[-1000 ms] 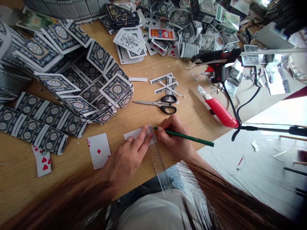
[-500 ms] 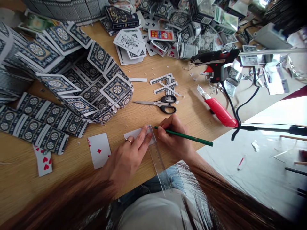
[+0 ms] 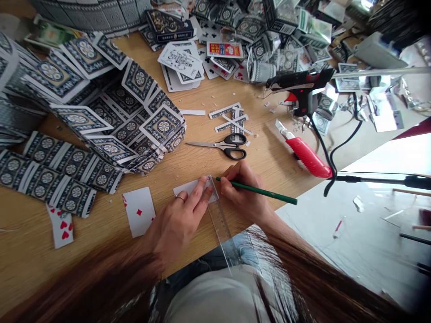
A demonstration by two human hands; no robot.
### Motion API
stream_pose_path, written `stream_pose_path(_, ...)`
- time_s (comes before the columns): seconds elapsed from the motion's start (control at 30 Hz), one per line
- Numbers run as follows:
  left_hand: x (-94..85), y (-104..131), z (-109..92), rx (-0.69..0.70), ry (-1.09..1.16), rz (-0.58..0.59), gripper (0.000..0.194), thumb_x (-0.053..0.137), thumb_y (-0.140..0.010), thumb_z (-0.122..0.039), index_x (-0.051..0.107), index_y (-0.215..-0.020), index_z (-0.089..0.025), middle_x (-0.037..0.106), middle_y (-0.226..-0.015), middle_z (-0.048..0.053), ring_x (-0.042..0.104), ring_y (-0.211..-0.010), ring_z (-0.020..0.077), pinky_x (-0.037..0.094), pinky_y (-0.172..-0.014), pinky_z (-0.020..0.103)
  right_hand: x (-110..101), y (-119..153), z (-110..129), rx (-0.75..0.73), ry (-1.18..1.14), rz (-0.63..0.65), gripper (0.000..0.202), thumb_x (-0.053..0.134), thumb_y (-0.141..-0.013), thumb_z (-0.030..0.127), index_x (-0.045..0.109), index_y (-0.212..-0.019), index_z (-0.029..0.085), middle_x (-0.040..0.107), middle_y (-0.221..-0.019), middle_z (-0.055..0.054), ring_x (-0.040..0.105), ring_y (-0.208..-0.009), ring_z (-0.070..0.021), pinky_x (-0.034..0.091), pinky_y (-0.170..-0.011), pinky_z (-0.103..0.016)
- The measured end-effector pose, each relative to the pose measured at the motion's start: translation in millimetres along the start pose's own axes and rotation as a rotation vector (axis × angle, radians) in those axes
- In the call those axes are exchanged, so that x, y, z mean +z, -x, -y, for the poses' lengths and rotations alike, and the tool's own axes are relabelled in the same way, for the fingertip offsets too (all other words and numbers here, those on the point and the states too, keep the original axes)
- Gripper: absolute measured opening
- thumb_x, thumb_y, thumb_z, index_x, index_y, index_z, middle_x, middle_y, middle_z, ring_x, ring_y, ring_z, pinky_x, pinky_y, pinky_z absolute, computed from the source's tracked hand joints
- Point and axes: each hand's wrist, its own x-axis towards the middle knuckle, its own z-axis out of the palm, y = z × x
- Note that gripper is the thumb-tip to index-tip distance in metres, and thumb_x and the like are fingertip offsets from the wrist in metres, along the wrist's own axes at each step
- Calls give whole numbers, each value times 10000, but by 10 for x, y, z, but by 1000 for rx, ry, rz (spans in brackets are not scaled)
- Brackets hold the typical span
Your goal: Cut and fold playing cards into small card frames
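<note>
My left hand (image 3: 180, 211), with a ring on one finger, lies with fingers stretched out, pressing a clear ruler (image 3: 220, 224) onto a white playing card (image 3: 185, 187). The ruler runs along the card's right end and sticks out past the table's front edge. A dark green pencil (image 3: 266, 193) is pinched in my right hand (image 3: 244, 188), its tip at the ruler's edge near the card's upper corner. To the left of my left hand lies an ace of diamonds (image 3: 139, 211). Black-handled scissors (image 3: 225, 146) rest just beyond my hands.
A bowl-like form built from folded cards (image 3: 124, 116) stands left, beside joined card strips (image 3: 63, 179). Cut card strips (image 3: 232, 117) lie past the scissors. To the right are a red utility knife (image 3: 308, 154) and a glue gun (image 3: 303, 87) with a cable. Card piles (image 3: 183, 65) crowd the back.
The hands, ruler, card and pencil keep nearly the same place. The whole view has shifted very slightly.
</note>
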Motion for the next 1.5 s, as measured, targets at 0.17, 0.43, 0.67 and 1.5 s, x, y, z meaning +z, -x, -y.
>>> stream_pose_path(0.17,2,3,-3,-7,3,-47,604,485,-829,0,533,-1385,-228,525,-1442,26,625,-711,131,557,-563,217,-2,8,-7,6,-12,0,178,578,-792,165,421,-754,238,521,-637,61,445,-525,-92,355,-503,-239)
stream_pose_path(0.43,-17,-9,1,-6,6,-32,590,473,-842,11,536,-1380,-221,528,-1437,26,641,-721,131,559,-563,220,16,0,-47,-7,-19,-7,186,592,-813,170,428,-761,240,518,-646,61,445,-528,-94,359,-497,-238)
stream_pose_path(0.67,39,35,20,-23,83,-59,596,451,-853,32,513,-1385,-228,520,-1455,28,682,-822,142,580,-664,253,-157,300,210,-157,179,-40,141,556,-926,170,594,-1027,260,654,-935,-36,626,-786,-149,493,-678,-286)
stream_pose_path(1.5,128,226,-270,-83,73,-368,319,412,-865,12,621,-1095,-61,646,-1033,127,648,-1013,208,532,-733,243,-561,124,3,-702,796,497,412,329,-1021,208,492,-1396,152,581,-1351,-145,475,-1293,-266,403,-1043,-507)
